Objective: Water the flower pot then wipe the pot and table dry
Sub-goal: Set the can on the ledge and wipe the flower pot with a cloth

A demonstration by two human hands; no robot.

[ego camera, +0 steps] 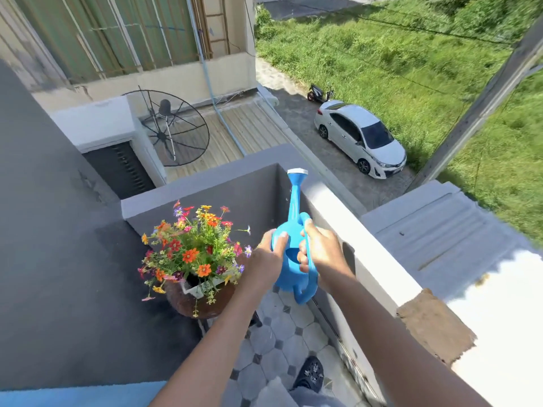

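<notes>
- Right hand (pixel 318 248) is closed round the handle of the blue can (pixel 293 254); left hand (pixel 269 259) is wrapped on the can's body. A wet or loose grip could let it slip onto the tiled floor (pixel 282 342).
- The can is held beside the pot (pixel 199 301), to its right, spout (pixel 297 174) pointing up and away. Tipped from here, water would likely hit the floor or wall (pixel 367 259), not the soil.
- The pot sits on a small surface, mostly hidden; a knock from the left arm might topple it.
- Flowers (pixel 194 245) spread wide, so a hard pour could bend them.
- Beyond the wall is a drop to a car (pixel 361 139); a can swung too far might go over.
</notes>
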